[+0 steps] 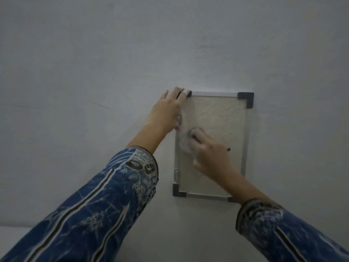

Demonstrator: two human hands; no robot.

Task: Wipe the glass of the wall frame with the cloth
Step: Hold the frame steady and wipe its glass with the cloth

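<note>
A small upright wall frame (245, 140) with a thin silver rim, dark plastic corners and a pale textured sheet under its glass hangs on the wall. My left hand (168, 108) lies flat over the frame's top left corner and left edge, fingers spread. My right hand (209, 154) presses a pale, blurred cloth (190, 137) against the left half of the glass. The cloth shows only at my fingertips; my hand covers most of it. My right forearm hides the frame's bottom right corner.
The plain whitish wall (94, 72) fills the view around the frame. A small dark mark (228, 149) shows on the glass just right of my right hand. Blue patterned sleeves cover both forearms. A lighter surface edge (13, 231) sits at the bottom left.
</note>
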